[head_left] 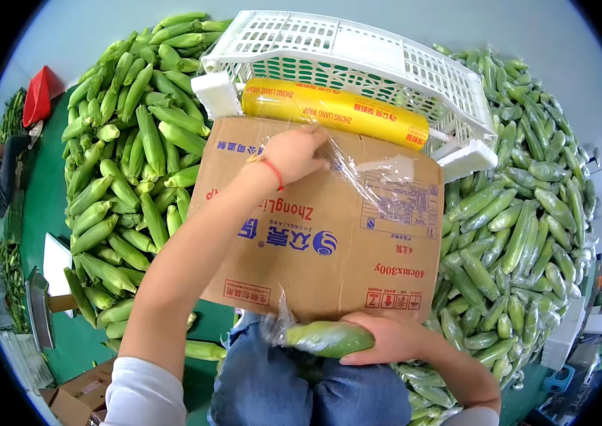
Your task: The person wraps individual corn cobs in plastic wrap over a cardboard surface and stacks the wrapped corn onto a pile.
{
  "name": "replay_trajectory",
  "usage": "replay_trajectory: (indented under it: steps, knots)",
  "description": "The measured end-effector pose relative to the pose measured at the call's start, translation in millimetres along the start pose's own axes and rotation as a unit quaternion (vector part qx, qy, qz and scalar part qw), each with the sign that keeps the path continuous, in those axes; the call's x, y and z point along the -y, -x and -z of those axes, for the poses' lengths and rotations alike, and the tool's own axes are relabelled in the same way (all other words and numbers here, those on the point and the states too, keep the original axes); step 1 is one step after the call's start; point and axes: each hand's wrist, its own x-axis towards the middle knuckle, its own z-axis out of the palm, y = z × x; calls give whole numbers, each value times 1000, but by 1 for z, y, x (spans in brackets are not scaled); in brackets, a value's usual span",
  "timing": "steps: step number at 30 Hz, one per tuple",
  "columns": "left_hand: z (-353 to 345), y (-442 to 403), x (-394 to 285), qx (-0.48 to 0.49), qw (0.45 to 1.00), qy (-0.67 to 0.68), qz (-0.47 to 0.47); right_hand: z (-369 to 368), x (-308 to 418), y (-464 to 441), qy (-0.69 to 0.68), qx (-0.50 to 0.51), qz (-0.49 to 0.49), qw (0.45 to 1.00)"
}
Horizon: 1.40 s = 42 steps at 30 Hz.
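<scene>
My left hand point(294, 155) is closed at the top of the cardboard box point(244, 213), gripping the clear plastic film point(358, 176) just below the yellow wrap roll point(336, 110). A wrapped corn cob point(329, 339) lies at the box's lower edge, over my knees, with a tail of film at its left end. The fingers of my right hand point(386, 339) are wrapped round the cob's right end. Film also stretches over the box beside my left hand.
Behind the roll stands a white plastic crate point(386, 50). Unwrapped corn point(148, 142) is heaped on the left, film-wrapped corn point(521, 234) on the right. Another person point(6, 170) is at the far left, near a red object point(39, 98). An open carton point(84, 390) sits at lower left.
</scene>
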Motion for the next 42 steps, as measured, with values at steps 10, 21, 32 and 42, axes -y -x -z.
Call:
replay_trajectory:
  steps: [10, 21, 32, 42]
  knots:
    - [9, 84, -142, -272, 652, 707, 28, -13, 14, -69, -873, 194, 95, 438]
    - [-21, 116, -86, -220, 741, 573, 273, -13, -9, -31, 12, -387, 2, 922]
    - [-14, 210, -107, 185, 522, 748, 367, 23, 1, -26, -569, -428, 312, 629]
    - [-5, 97, -213, 178, 965, 93, -166, -61, -45, 6, -676, -584, 88, 441]
